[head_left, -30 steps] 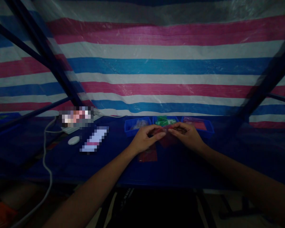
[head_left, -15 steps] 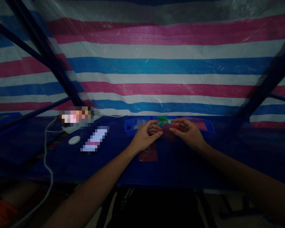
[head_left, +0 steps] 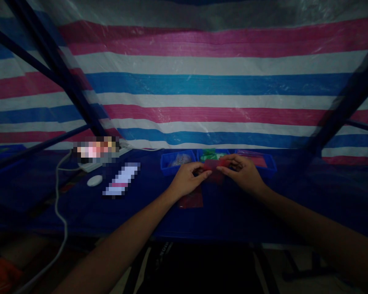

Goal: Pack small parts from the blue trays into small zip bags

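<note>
The left hand [head_left: 188, 178] and the right hand [head_left: 245, 173] are pinching a thin red bag [head_left: 214, 169] by its two sides, holding it up above the blue surface [head_left: 221, 220]. Another red bag [head_left: 191, 200] is lying flat just below the left hand. Behind the hands, three blue trays [head_left: 272, 168] are sitting in a row, holding clear bits [head_left: 182, 158], green things [head_left: 208, 154] and flat red things [head_left: 256, 161].
</note>
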The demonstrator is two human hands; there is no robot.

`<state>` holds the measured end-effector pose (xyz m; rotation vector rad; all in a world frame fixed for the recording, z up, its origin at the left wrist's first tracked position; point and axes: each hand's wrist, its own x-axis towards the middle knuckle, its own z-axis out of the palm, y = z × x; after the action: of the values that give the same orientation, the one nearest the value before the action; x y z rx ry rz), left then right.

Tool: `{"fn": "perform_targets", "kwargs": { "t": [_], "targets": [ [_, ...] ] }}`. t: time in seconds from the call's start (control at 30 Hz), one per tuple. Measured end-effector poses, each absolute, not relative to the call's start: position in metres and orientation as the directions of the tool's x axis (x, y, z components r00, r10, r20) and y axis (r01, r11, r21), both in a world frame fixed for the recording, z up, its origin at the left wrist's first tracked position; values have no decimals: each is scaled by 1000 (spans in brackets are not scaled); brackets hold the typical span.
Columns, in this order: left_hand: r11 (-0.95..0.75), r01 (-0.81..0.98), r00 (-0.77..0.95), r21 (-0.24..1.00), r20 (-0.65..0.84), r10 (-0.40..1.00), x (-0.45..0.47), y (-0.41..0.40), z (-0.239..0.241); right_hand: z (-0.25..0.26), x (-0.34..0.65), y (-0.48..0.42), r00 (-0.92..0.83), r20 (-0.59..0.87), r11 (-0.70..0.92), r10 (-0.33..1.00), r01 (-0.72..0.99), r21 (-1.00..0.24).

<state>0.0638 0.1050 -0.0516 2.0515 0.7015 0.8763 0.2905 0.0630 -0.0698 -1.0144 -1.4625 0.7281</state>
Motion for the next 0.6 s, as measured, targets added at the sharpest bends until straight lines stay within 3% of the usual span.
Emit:
{"fn": "perform_targets", "kwargs": {
  "t": [0.6],
  "targets": [
    [-574,153,552,805,412,725,65,111,-56,-74,291,66,13,445,430,895,232,-872]
  ]
}}
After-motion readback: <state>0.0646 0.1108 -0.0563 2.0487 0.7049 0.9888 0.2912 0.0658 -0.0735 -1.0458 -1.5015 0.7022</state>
